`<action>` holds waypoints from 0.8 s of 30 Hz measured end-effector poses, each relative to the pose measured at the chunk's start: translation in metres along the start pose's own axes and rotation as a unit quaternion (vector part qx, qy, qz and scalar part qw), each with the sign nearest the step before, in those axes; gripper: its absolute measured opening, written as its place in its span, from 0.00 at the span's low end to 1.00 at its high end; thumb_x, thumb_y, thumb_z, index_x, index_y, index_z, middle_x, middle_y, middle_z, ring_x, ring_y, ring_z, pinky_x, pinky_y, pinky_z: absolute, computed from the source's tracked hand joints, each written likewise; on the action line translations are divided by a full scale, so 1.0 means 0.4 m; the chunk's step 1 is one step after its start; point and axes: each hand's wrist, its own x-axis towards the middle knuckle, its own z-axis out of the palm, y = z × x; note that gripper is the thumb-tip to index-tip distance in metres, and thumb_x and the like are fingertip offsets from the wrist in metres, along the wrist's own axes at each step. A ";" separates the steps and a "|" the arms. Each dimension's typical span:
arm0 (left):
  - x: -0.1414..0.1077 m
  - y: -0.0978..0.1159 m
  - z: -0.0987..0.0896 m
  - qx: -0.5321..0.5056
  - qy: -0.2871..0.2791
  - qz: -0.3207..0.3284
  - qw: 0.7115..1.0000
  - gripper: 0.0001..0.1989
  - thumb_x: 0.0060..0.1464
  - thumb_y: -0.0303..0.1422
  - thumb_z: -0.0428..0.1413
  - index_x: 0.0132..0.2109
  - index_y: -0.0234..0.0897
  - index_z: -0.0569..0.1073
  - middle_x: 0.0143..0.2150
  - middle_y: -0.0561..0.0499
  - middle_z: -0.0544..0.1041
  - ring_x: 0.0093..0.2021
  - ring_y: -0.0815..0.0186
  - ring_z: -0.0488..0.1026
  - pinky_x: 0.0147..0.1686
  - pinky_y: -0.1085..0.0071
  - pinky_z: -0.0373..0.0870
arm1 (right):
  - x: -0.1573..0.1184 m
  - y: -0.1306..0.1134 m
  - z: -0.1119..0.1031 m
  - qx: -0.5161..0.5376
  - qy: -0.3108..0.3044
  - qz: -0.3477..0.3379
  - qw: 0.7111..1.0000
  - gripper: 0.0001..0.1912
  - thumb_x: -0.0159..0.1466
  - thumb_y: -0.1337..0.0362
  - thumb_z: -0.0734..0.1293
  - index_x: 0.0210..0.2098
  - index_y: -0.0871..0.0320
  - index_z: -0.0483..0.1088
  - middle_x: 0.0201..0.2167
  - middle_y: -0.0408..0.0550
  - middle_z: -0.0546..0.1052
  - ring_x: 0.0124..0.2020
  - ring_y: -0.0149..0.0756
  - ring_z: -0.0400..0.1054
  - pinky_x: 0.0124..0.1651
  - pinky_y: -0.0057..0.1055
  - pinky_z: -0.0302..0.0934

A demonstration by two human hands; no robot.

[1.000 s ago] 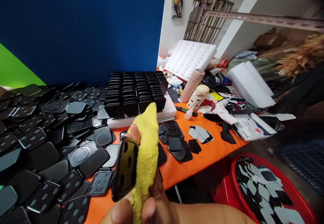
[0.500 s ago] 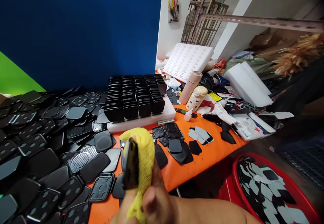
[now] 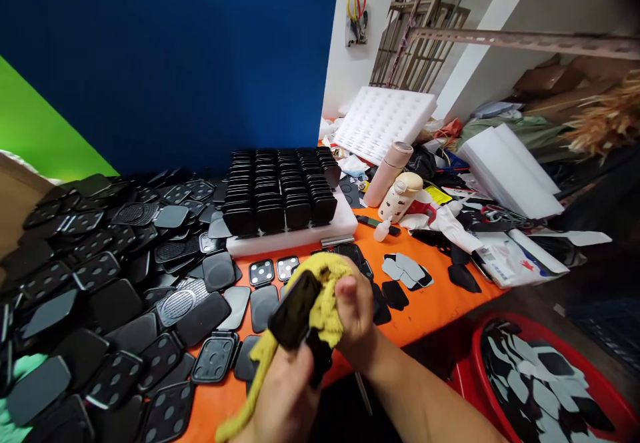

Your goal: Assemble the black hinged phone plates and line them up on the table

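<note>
Left fingers [image 3: 301,365] grip black piece [image 3: 295,311]; right fingers [image 3: 347,291] hold yellow cloth [image 3: 326,264].

We are working in what looks like a small workshop: black plastic-looking cases [image 3: 165,356] are covering the orange tabletop [image 3: 430,303], more are standing in rows on a white foam block [image 3: 295,235], scissors [image 3: 357,13] are hanging on the wall, and a red tub [image 3: 545,389] is holding cut pieces.

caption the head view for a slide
Left hand holding a black piece, right hand gripping a yellow cloth, above an orange table.
</note>
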 end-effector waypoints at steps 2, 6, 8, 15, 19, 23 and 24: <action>0.020 0.014 0.011 -0.039 -0.011 0.007 0.999 0.18 0.56 0.43 0.53 0.51 0.43 0.73 0.56 0.51 0.70 0.61 0.53 0.58 0.59 0.59 0.53 | 0.012 0.018 -0.015 -0.015 0.030 0.034 0.999 0.23 0.66 0.49 0.52 0.40 0.58 0.70 0.33 0.51 0.74 0.35 0.40 0.71 0.33 0.34 0.65; 0.034 0.054 -0.011 -0.126 -0.041 -0.020 0.991 0.29 0.59 0.51 0.40 0.55 0.35 0.69 0.60 0.43 0.65 0.58 0.48 0.62 0.54 0.50 0.58 | 0.016 0.038 -0.066 -0.022 0.197 0.131 0.971 0.26 0.66 0.47 0.51 0.36 0.59 0.71 0.33 0.49 0.75 0.40 0.39 0.70 0.39 0.34 0.65; 0.031 0.068 -0.031 -0.143 -0.010 -0.022 0.989 0.33 0.60 0.52 0.36 0.55 0.31 0.69 0.59 0.40 0.66 0.55 0.50 0.65 0.53 0.53 0.60 | 0.009 0.030 -0.100 -0.005 0.240 0.145 0.960 0.26 0.67 0.48 0.51 0.38 0.59 0.71 0.34 0.48 0.76 0.42 0.39 0.70 0.45 0.36 0.64; 0.039 0.067 -0.041 -0.175 0.011 -0.049 0.983 0.38 0.58 0.54 0.35 0.58 0.24 0.64 0.49 0.35 0.74 0.51 0.54 0.69 0.55 0.60 0.57 | -0.095 0.007 -0.113 -0.107 0.007 0.010 0.994 0.24 0.68 0.50 0.50 0.50 0.55 0.68 0.43 0.53 0.75 0.45 0.47 0.70 0.46 0.47 0.64; 0.041 0.046 -0.045 -0.181 -0.024 -0.048 0.982 0.36 0.58 0.54 0.35 0.61 0.31 0.61 0.56 0.38 0.69 0.58 0.51 0.62 0.58 0.56 0.50 | -0.150 0.045 -0.025 -0.301 -0.220 -0.126 0.919 0.27 0.64 0.50 0.57 0.57 0.57 0.61 0.54 0.55 0.69 0.62 0.56 0.48 0.58 0.60 0.48; 0.035 0.043 -0.077 -0.190 -0.012 -0.059 0.980 0.37 0.56 0.55 0.39 0.63 0.33 0.58 0.58 0.39 0.66 0.61 0.50 0.58 0.60 0.55 0.45 | -0.176 0.056 0.020 -0.327 -0.239 -0.145 0.903 0.22 0.63 0.53 0.59 0.52 0.58 0.65 0.49 0.53 0.73 0.59 0.50 0.55 0.60 0.52 0.47; 0.035 0.045 -0.085 -0.189 -0.008 -0.049 0.981 0.37 0.56 0.55 0.39 0.63 0.33 0.57 0.58 0.39 0.66 0.61 0.50 0.57 0.61 0.55 0.44 | -0.180 0.052 0.023 -0.313 -0.228 -0.156 0.909 0.20 0.63 0.53 0.59 0.49 0.57 0.67 0.46 0.51 0.75 0.57 0.48 0.59 0.59 0.50 0.48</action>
